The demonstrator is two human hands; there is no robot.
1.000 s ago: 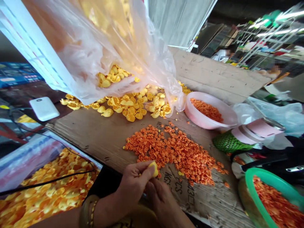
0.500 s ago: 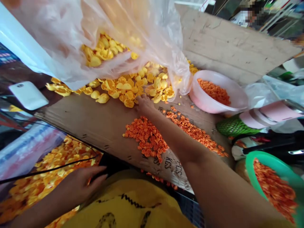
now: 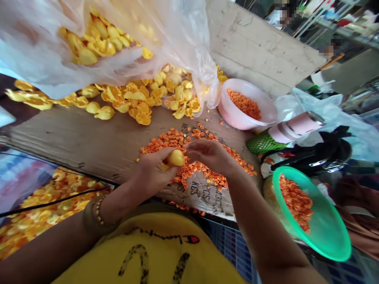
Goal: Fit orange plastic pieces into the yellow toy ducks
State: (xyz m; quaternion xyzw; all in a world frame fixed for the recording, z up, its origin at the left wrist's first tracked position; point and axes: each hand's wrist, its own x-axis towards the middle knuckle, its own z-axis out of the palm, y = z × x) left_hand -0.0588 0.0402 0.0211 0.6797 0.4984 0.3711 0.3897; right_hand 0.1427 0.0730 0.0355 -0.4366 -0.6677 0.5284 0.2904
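Between its thumb and fingers my left hand (image 3: 154, 169) holds a yellow cup-shaped piece (image 3: 176, 157) over the cardboard. Close to its right, my right hand (image 3: 207, 154) has its fingers bent toward that piece; whether they hold anything small is hidden. Small orange pieces (image 3: 166, 140) lie in a spread pile under and around both hands. Beyond them is a heap of yellow cup-shaped pieces (image 3: 139, 98), partly under and inside a clear plastic bag (image 3: 183, 35).
A pink bowl (image 3: 269, 114) with orange pieces stands at the back right, beside a pink tumbler (image 3: 304, 126). At the right is a green basin (image 3: 331, 232) with more orange pieces. Yellow pieces (image 3: 59, 197) fill a container at lower left, crossed by a black cable.
My right hand has come back from the yellow heap to above the orange pile. My left hand has risen from the lower left and now holds a yellow piece. The view has shifted right.
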